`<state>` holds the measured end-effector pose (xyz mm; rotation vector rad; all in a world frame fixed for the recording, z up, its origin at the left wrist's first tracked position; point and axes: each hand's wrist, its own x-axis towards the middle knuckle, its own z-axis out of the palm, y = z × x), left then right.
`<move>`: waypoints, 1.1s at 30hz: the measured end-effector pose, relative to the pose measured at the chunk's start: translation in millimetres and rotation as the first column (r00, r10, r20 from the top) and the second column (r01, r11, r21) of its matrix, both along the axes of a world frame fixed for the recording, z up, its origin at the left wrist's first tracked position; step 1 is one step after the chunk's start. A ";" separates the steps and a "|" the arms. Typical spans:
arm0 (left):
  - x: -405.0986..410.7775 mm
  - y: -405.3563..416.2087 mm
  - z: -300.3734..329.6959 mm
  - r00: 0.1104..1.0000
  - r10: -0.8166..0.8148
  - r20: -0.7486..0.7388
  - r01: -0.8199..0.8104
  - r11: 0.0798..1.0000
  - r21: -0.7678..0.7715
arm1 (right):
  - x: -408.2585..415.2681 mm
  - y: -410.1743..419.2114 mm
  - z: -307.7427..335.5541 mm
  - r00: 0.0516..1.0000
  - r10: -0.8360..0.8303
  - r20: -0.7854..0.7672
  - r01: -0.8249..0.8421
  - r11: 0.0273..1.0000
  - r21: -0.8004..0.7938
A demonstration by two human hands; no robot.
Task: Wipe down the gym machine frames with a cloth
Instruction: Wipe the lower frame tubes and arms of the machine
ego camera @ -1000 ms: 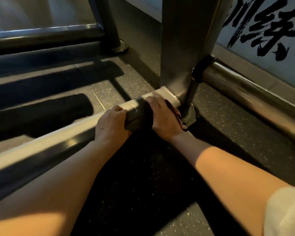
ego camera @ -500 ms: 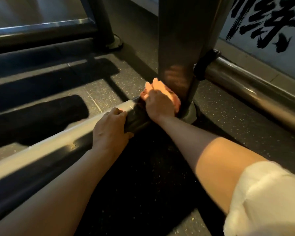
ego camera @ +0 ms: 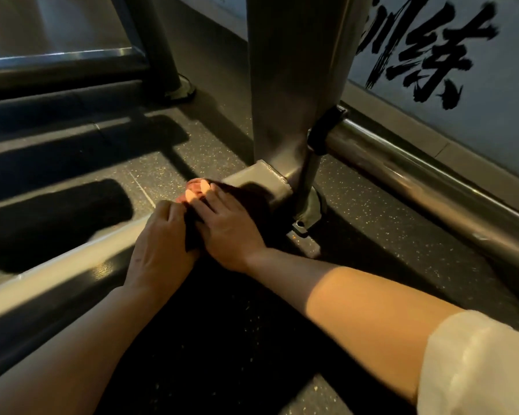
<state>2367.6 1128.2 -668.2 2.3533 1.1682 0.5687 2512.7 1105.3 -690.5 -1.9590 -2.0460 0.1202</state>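
A low grey frame rail [ego camera: 72,265] runs from the lower left to the base of a wide grey upright [ego camera: 291,85]. A reddish cloth [ego camera: 194,187] lies draped over the rail just short of that joint, mostly in shadow. My right hand [ego camera: 228,229] lies flat on top of the cloth with its fingers stretched across the rail. My left hand [ego camera: 162,244] sits right beside it on the rail, fingers curled around the cloth's near edge. Both hands touch each other.
A shiny round bar [ego camera: 432,187] leaves the upright toward the right, along a wall with black brush lettering [ego camera: 432,55]. A bolted foot plate [ego camera: 303,235] sits under the joint. Another dark frame rail [ego camera: 57,64] and post stand at the upper left on speckled rubber flooring.
My right hand has slid the cloth back from the upright's base along the rail, uncovering the welded joint. My left hand has closed up against the right hand.
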 end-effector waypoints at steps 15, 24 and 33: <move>6.8 -30.3 6.6 0.958 0.014 0.285 -0.015 1.000 -0.001 | -9.3 -38.5 46.4 0.886 -0.140 -0.442 0.186 0.981 0.063; 76.5 -83.7 45.7 0.744 -0.141 0.654 0.328 0.929 -0.173 | 16.9 -109.3 112.4 0.555 -0.472 -0.685 0.739 0.657 0.146; 134.4 -95.7 87.9 0.698 0.171 0.695 0.054 0.956 -0.288 | 59.7 -230.3 164.7 0.854 -0.521 -0.007 0.482 0.784 0.391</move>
